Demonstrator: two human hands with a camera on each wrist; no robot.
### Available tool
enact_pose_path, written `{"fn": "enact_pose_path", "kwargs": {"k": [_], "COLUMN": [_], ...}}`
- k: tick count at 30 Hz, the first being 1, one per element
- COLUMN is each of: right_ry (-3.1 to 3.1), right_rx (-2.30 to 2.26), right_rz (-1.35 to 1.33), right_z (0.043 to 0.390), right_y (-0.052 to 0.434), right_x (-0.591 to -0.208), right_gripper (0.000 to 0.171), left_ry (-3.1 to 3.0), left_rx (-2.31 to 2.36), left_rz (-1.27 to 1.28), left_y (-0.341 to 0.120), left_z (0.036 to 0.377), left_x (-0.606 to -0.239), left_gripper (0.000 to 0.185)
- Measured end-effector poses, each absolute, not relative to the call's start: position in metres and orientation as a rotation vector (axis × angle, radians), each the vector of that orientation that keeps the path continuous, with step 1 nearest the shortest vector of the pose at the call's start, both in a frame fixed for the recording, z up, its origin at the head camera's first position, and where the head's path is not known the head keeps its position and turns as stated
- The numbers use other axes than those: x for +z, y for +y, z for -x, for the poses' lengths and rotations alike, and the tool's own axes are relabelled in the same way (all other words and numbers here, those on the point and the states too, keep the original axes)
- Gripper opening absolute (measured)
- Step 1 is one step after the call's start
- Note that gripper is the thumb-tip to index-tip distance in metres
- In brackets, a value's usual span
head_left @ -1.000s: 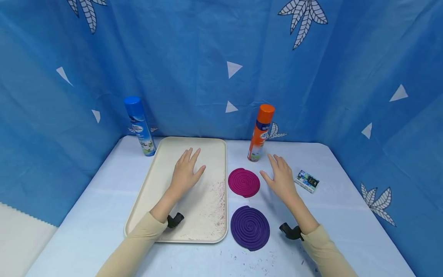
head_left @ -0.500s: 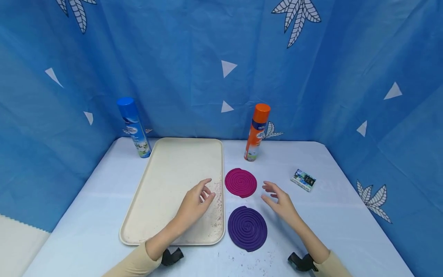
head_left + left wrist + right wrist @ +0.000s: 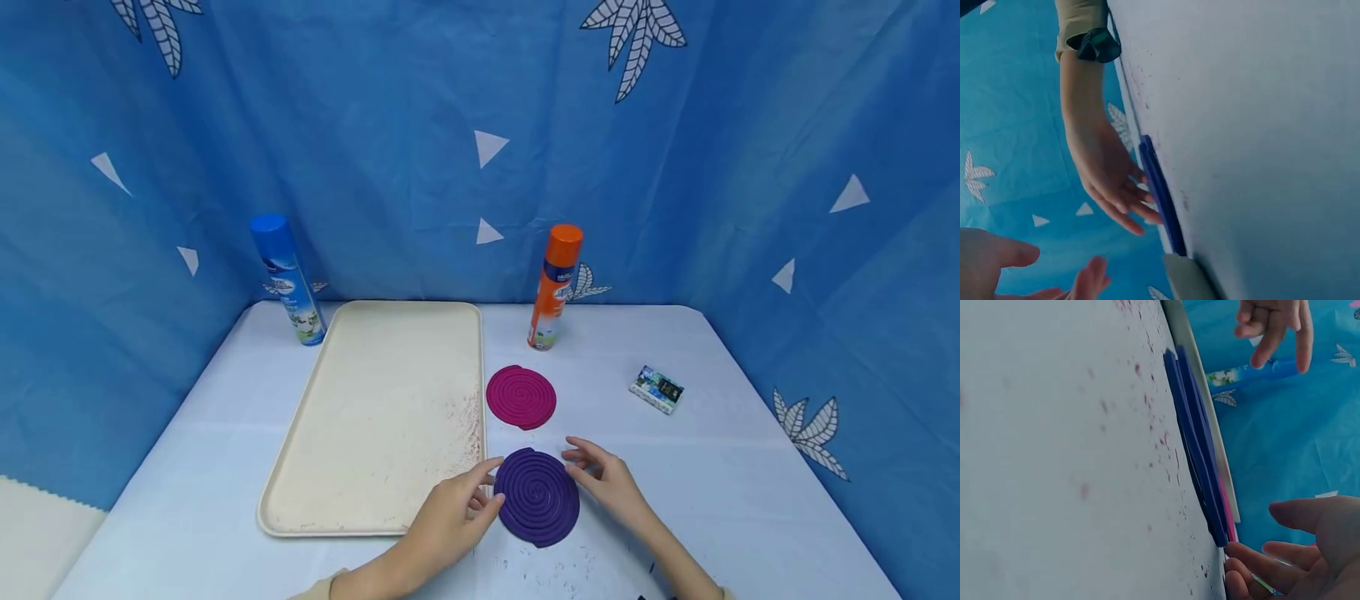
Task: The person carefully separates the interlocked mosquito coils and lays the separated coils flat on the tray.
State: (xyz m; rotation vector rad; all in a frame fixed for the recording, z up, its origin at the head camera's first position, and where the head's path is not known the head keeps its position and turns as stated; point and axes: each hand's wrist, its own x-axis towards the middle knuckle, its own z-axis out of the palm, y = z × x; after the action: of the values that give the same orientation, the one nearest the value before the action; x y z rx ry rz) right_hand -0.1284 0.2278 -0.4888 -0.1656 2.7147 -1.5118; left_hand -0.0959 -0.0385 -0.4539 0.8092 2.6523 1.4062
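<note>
Two hands close in on a purple spiral coil [image 3: 537, 497] lying flat on the tabletop [image 3: 720, 467], near the front edge, just right of a cream tray [image 3: 375, 417]. The left hand [image 3: 450, 517] and right hand [image 3: 611, 483] flank it, fingers loosely spread and gripping nothing, tips at or just beside its rim. This looks like the reach before a pick-up; next, fingertips likely need to get under the thin edge. The head view shows a pink coil [image 3: 521, 397] farther back. The right wrist view shows the purple coil edge-on, two layers stacked, which the head view does not.
</note>
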Motion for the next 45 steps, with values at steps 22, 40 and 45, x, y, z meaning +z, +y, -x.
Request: {"fn": "enact_pose_path", "kwargs": {"k": [22,40,45], "right_ry": [2.441,1.970,1.951], "right_rx": [-1.771,-2.161,-2.252], "right_rz": [-0.133,-0.141,-0.177], "right_z": [0.121,0.164,0.185], "right_y": [0.218,0.206,0.190], "right_x": [-0.493,-0.431,-0.409], "right_gripper": [0.055,0.065,0.061], "left_ry": [2.181,2.233,2.094], "left_rx": [1.643,1.852,2.077], "left_rz": [-0.610,-0.388,-0.196], "left_y": [-0.027,-0.042,-0.041], "left_z": [0.084,0.164,0.193], "left_x": [-0.471,-0.442,-0.422], "left_gripper": [0.059,0.055,0.062]}}
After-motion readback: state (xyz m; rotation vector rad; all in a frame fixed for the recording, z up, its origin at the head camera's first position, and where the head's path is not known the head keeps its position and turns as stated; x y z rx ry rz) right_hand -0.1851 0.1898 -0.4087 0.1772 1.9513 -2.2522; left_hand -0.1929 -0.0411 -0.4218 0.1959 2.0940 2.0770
